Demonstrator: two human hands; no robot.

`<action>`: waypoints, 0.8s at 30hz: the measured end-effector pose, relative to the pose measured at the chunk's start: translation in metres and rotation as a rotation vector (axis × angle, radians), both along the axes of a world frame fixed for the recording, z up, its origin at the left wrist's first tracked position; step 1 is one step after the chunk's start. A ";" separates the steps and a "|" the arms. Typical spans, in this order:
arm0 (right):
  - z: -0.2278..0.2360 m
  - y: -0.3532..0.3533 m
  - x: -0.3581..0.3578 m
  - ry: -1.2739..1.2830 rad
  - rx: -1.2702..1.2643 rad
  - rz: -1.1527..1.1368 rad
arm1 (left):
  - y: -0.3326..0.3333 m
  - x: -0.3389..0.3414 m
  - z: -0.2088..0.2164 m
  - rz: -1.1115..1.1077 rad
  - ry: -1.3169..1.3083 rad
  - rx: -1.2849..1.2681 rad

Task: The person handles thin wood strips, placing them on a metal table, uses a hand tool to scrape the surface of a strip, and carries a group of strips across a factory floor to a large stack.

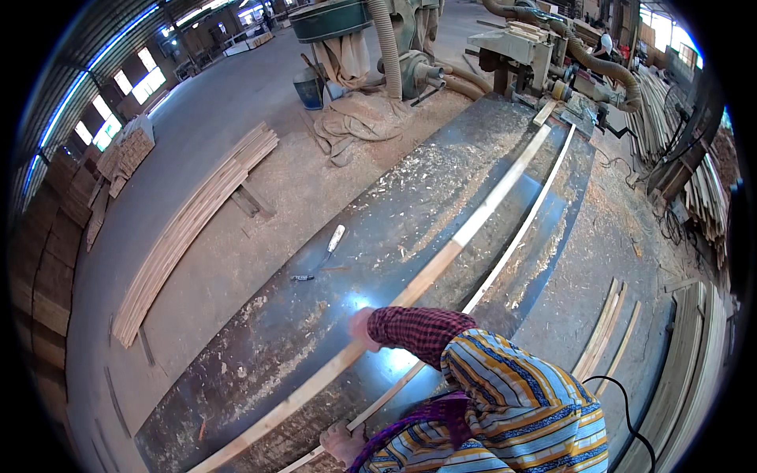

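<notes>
A long, pale wooden board (426,280) runs the length of the dark worktable (378,213). My right hand (363,329), in a red-and-black checked sleeve, is closed over this board at its near part. Beside it on my side lies a thinner wooden strip (516,236), roughly parallel to the board. Lower in the picture my left hand (343,441) grips that strip near its close end; its fingers are partly hidden. A white-handled tool (337,236) with a thin shaft and a small dark object (301,277) lie on the table beyond the board.
Wood shavings are scattered over the table. At its far end stands a woodworking machine (520,51) with hoses. A dust collector (331,24) and a bucket (308,88) stand beyond. Timber stacks (197,213) lie on the left floor, more boards (678,363) on the right.
</notes>
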State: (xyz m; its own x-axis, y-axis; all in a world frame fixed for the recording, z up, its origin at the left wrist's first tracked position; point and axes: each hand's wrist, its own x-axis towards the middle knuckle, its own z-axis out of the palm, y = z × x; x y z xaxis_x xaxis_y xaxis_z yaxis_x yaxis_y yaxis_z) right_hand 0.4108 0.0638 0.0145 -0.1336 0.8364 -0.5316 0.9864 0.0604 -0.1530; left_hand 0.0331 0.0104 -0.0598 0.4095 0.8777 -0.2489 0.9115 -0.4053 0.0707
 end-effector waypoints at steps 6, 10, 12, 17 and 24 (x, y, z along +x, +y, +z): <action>-0.007 -0.066 -0.016 0.123 0.044 0.104 | 0.003 0.016 0.012 0.011 0.046 -0.030; -0.042 -0.133 0.048 0.186 0.064 -0.078 | 0.006 0.017 0.018 -0.008 0.135 -0.034; -0.013 -0.155 0.081 0.035 -0.044 -0.105 | 0.010 0.023 0.029 -0.035 0.195 -0.133; -0.006 -0.170 0.091 0.183 -0.064 -0.257 | 0.001 0.004 0.020 -0.023 0.029 0.096; 0.011 -0.209 0.070 -0.041 0.164 -0.130 | 0.013 0.007 0.043 -0.252 -0.171 0.208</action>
